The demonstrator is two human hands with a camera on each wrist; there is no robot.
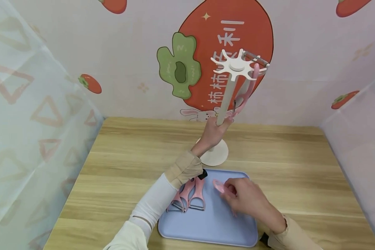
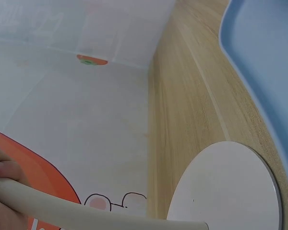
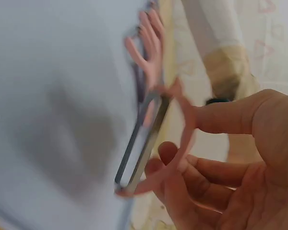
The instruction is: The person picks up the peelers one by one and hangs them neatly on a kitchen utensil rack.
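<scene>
My left hand [image 1: 213,133] grips the pole [image 1: 226,99] of a white stand, just below its spoked top [image 1: 236,66]. Its round base [image 2: 225,187] is on the wooden table. From the right side of the top hangs a pink-handled peeler [image 1: 250,88]. Over the right part of a blue tray [image 1: 210,224], my right hand [image 1: 248,196] pinches another pink peeler [image 3: 186,139] between thumb and fingers by its curved head, the metal blade [image 3: 151,139] facing the tray. Several more pink peelers [image 1: 199,187] lie on the tray's left side, partly hidden under my left forearm.
The tray sits near the front of the wooden table [image 1: 128,166], in front of the stand's base. A wall [image 1: 137,100] printed with persimmons and lettering rises behind the table. Pale patterned sheets [image 1: 28,114] close off both sides.
</scene>
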